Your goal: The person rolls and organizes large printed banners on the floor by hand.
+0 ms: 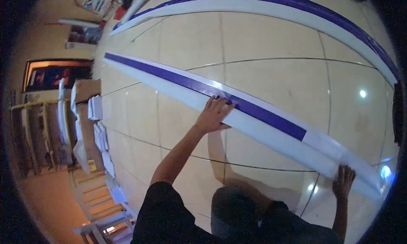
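Note:
A long white strip [271, 126] with a purple band [169, 77] along it lies diagonally across the tiled floor. Near its middle, my left hand [215, 113] rests on the strip with spread fingers reaching the purple band. Beyond the end of the purple band, my right hand [344, 180] lies on the white right part of the strip, its fingers extended. The far left tip of the strip touches neither hand. Both palms are hidden from view.
Another long white piece with a purple edge [263, 10] curves across the floor [263, 83] at the top. White folded stacks [95, 107], a cardboard box [87, 89] and a framed picture [57, 76] are at the left. Slatted wooden frames [96, 197] stand at the lower left.

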Available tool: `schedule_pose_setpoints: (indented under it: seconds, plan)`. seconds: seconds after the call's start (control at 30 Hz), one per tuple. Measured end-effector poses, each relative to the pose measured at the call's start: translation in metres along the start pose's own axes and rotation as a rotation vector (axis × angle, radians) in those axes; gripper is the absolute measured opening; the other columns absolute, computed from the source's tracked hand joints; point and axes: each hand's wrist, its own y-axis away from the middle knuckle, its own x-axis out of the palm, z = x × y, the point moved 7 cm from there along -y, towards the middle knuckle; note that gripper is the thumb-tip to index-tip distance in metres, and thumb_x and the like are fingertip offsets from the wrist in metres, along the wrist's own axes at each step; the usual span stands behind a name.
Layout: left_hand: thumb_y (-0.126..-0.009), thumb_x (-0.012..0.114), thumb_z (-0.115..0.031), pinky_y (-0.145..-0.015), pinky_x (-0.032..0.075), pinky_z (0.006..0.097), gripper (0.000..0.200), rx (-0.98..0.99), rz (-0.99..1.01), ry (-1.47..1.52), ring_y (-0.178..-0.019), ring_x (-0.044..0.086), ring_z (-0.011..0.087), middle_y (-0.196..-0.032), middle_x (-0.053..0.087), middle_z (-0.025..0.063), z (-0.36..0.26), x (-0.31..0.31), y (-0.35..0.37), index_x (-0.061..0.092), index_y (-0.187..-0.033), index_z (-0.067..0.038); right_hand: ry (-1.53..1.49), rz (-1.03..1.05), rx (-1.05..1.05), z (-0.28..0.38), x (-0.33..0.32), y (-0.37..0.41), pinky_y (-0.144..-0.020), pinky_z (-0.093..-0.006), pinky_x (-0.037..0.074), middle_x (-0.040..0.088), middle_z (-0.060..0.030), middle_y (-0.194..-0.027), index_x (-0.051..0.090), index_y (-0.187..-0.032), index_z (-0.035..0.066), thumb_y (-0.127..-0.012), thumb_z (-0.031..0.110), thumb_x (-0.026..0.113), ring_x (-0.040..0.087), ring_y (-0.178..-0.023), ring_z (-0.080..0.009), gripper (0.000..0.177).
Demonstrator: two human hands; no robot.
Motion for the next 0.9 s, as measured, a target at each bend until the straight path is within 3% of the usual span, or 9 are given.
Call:
schedule_pose_setpoints:
  seconds: [0.03,0.07,0.2,0.3,0.47,0.6,0.67,0.77,0.9]
  plan:
    - [-0.063,0.075,-0.055,-0.108,0.025,0.0577,0.094,0.004,-0.026,0.026,-0.125,0.040,0.0393,-0.131,0.045,0.0198,-0.001,-0.008,-0.014,0.040,-0.140,-0.015,-0.002,0.078,0.070,-0.017,-0.006,-0.011,-0.106,-0.0604,0.022,0.047,-0.0215,-0.127,0.046,-0.132,0.005,-0.073,0.017,0.064,0.041,-0.122,-0.0408,0.063]
    - [-0.063,0.075,-0.054,-0.107,0.027,0.0562,0.093,0.011,-0.056,0.058,-0.123,0.042,0.0389,-0.127,0.047,0.0193,-0.006,-0.014,-0.032,0.040,-0.139,-0.014,0.115,-0.085,-0.025,-0.041,-0.008,-0.015,-0.107,-0.0594,0.022,0.047,-0.0202,-0.127,0.043,-0.136,0.006,-0.072,0.011,0.061,0.041,-0.122,-0.0396,0.067]
    - [-0.070,0.071,-0.053,-0.105,0.031,0.0504,0.078,-0.038,-0.182,0.062,-0.119,0.045,0.0348,-0.125,0.049,0.0169,-0.030,-0.032,-0.109,0.048,-0.130,-0.008,0.476,-0.135,0.273,-0.172,-0.033,-0.061,-0.108,-0.0525,0.022,0.050,-0.0168,-0.125,0.034,-0.144,0.012,-0.071,0.001,0.055,0.043,-0.122,-0.0326,0.077]
    - [-0.066,0.076,-0.048,-0.102,0.032,0.0500,0.076,-0.048,-0.357,0.068,-0.113,0.047,0.0328,-0.118,0.050,0.0155,-0.061,-0.041,-0.170,0.050,-0.125,-0.008,0.270,-0.049,0.466,-0.236,-0.049,-0.097,-0.104,-0.0539,0.030,0.035,-0.0195,-0.144,0.028,-0.146,0.016,-0.076,0.023,0.067,0.035,-0.130,-0.0394,0.080]
    - [-0.065,0.076,-0.049,-0.099,0.033,0.0505,0.074,-0.073,-0.484,0.089,-0.110,0.047,0.0322,-0.117,0.050,0.0144,-0.123,-0.041,-0.221,0.051,-0.123,-0.009,0.030,-0.321,0.382,-0.124,-0.115,-0.201,-0.105,-0.0582,0.024,0.032,-0.0142,-0.147,0.036,-0.141,0.020,-0.083,0.031,0.062,0.032,-0.133,-0.0344,0.065]
    - [-0.073,0.072,-0.042,-0.098,0.033,0.0534,0.066,0.005,-0.463,0.236,-0.109,0.047,0.0340,-0.115,0.051,0.0175,-0.170,-0.067,-0.241,0.050,-0.124,-0.007,0.132,-0.483,0.964,-0.107,-0.043,-0.180,-0.105,-0.0670,0.016,0.026,-0.0133,-0.151,0.030,-0.146,0.023,-0.092,0.042,0.048,0.023,-0.140,-0.0327,0.060]
    - [-0.077,0.069,-0.038,-0.098,0.033,0.0539,0.062,0.040,-0.248,0.382,-0.111,0.047,0.0361,-0.118,0.051,0.0193,-0.183,-0.064,-0.255,0.049,-0.127,-0.006,-0.050,-0.452,1.145,-0.111,-0.047,-0.170,-0.105,-0.0699,0.012,0.018,-0.0153,-0.154,0.025,-0.148,0.021,-0.093,0.043,0.044,0.015,-0.142,-0.0380,0.062]
    - [-0.081,0.065,-0.034,-0.101,0.032,0.0536,0.061,-0.088,-0.250,0.504,-0.119,0.043,0.0377,-0.128,0.047,0.0195,-0.152,-0.065,-0.282,0.047,-0.133,-0.009,-0.155,-0.387,1.084,-0.107,-0.053,-0.180,-0.103,-0.0724,0.010,0.011,-0.0173,-0.155,0.025,-0.148,0.019,-0.093,0.045,0.043,0.010,-0.141,-0.0432,0.064]
    - [-0.086,0.061,-0.029,-0.107,0.027,0.0549,0.056,0.179,-0.301,0.211,-0.136,0.028,0.0356,-0.144,0.033,0.0159,-0.200,-0.113,-0.367,0.044,-0.138,-0.019,-0.163,-0.249,1.063,-0.100,-0.063,-0.193,-0.104,-0.0718,0.009,0.009,-0.0183,-0.156,0.025,-0.148,0.017,-0.092,0.045,0.043,0.007,-0.141,-0.0445,0.065]
